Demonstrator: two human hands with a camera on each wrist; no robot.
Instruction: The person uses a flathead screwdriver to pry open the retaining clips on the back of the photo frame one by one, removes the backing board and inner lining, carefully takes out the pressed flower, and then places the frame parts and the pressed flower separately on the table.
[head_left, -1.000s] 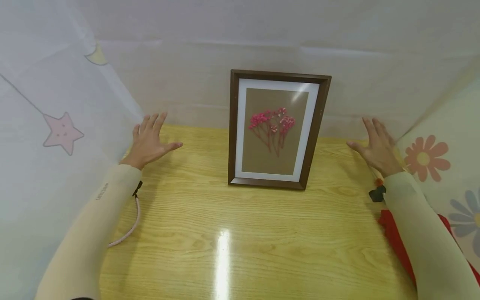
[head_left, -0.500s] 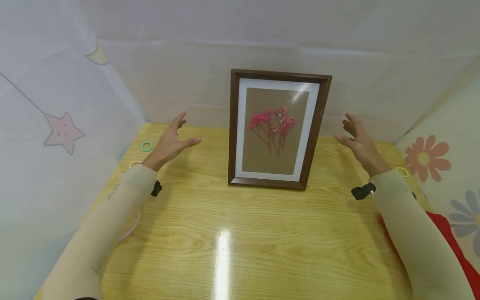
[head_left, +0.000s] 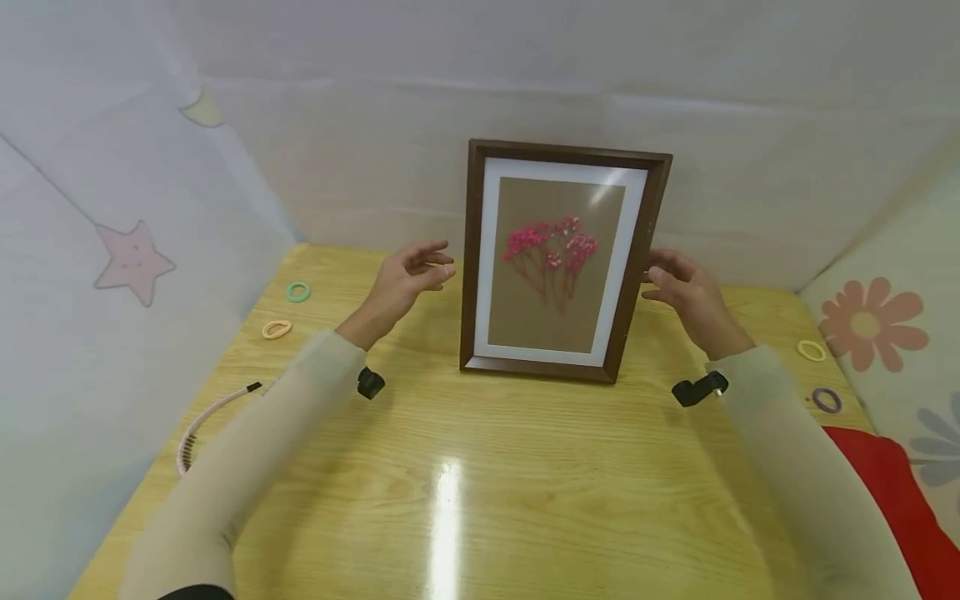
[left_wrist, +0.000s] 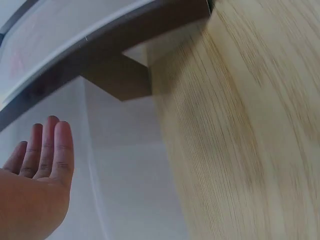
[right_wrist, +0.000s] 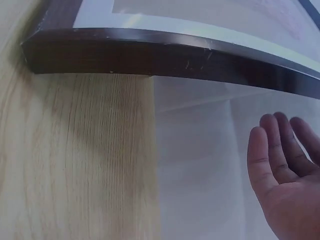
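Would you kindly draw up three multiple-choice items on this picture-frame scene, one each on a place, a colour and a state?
1. Where does the picture frame stand?
A. Upright on the wooden table, between the two hands
B. Flat on the red cloth
C. Hung on the star curtain

2. What colour is the hair ring nearest the star curtain, at the table's far left?
A. Purple
B. Green
C. Black

3. How is the left hand?
A. Gripping the frame's top edge
B. Pressed flat on the table
C. Open beside the frame, holding nothing

Answers: 1 A, the frame stands on the table with the left hand on one side and the right hand on the other. 2 B, the green hair ring lies there. 3 C, the left wrist view shows its fingers straight and clear of the frame.
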